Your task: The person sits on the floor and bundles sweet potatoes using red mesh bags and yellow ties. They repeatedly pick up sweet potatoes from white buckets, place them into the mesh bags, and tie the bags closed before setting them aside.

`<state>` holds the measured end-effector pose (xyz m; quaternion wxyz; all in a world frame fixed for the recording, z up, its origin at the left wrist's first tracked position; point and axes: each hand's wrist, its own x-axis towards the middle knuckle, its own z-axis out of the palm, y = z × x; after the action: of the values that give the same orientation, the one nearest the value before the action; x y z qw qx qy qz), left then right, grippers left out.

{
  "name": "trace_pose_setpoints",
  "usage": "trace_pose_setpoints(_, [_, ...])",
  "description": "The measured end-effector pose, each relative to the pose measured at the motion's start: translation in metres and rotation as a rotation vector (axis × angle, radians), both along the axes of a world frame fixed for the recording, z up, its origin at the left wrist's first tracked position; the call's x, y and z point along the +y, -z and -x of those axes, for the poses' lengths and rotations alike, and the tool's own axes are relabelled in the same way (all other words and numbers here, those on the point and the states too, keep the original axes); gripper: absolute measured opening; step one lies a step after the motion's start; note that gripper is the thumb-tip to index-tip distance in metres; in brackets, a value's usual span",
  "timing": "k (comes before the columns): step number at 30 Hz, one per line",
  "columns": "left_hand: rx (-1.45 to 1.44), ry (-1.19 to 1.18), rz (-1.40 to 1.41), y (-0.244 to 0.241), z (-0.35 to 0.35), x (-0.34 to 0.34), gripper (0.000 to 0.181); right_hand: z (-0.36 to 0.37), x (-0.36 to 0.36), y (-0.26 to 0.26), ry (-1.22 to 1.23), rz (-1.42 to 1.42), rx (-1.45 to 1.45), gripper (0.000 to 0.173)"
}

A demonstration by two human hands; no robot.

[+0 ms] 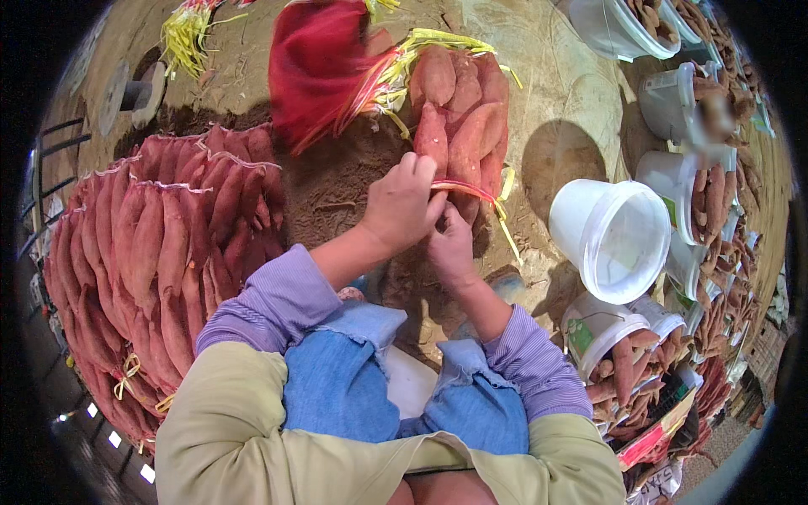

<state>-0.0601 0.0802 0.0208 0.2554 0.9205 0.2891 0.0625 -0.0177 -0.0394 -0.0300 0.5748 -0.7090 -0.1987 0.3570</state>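
A red mesh bag (470,120) filled with sweet potatoes lies on the dirt-covered ground before me. Its red and yellow edge band (464,187) stretches across the near end, and a yellow drawstring (510,237) hangs from its right side. My left hand (402,197) grips this band at its left end. Just below and to the right, my right hand (453,245) has its thumb and fingers pinched at the bag's mouth, close against my left fingers. What exactly lies between the fingertips is partly hidden.
Packed mesh bags of sweet potatoes (170,246) are stacked at left. Flat red mesh bags (315,69) with yellow strings lie beyond my hands. An empty white bucket (568,218) lies tipped at right, beside several buckets of sweet potatoes (622,372). A spool (132,95) is far left.
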Motion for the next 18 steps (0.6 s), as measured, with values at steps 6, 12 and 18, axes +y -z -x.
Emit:
trace_pose_setpoints(6, [-0.038, 0.384, -0.081, 0.004, 0.007, 0.014, 0.009, 0.007, -0.010, 0.014, -0.049, 0.200, 0.058, 0.017])
trace_pose_setpoints(12, [-0.071, 0.469, 0.117, -0.015, 0.022, 0.009, 0.010, 0.006, 0.005, 0.001, 0.025, 0.182, 0.045, 0.015])
trace_pose_setpoints(18, [-0.101, 0.403, 0.181, -0.016, 0.032, 0.005, 0.012, 0.009, 0.010, -0.006, 0.062, 0.169, -0.035, 0.016])
